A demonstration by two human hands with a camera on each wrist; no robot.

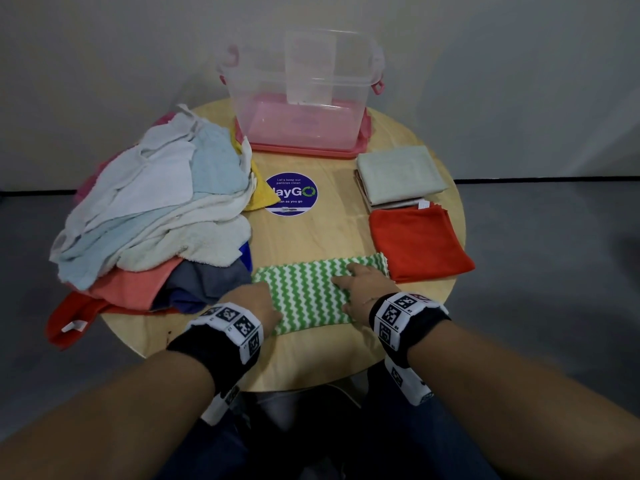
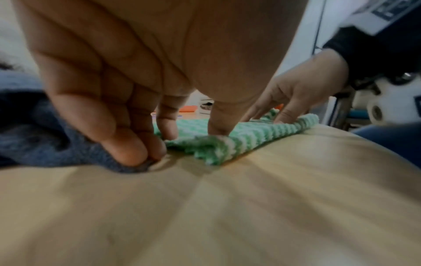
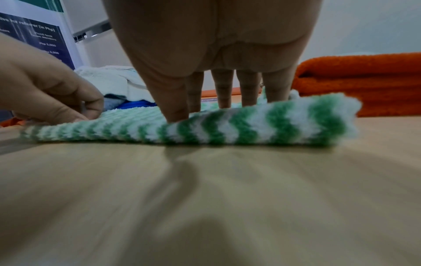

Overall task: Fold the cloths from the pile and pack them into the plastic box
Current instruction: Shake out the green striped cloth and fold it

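A green-and-white zigzag cloth [image 1: 308, 292], folded into a long strip, lies at the front of the round wooden table [image 1: 311, 358]. My left hand [image 1: 258, 301] is at its left end with fingers curled; index and thumb come down on the cloth [image 2: 246, 138] and seem to pinch it. My right hand [image 1: 360, 284] presses straight fingers [image 3: 224, 97] onto the cloth [image 3: 250, 126] near its right end. A loose pile of cloths [image 1: 156, 202] fills the table's left side. The clear plastic box [image 1: 301, 88] stands open at the back on its pink lid.
A folded orange cloth [image 1: 415, 240] lies right of the strip, close to my right hand. Behind it sits a folded pale stack [image 1: 398, 174]. A grey cloth [image 2: 34, 135] from the pile touches my left little finger. A round blue sticker [image 1: 291, 194] marks the table's middle.
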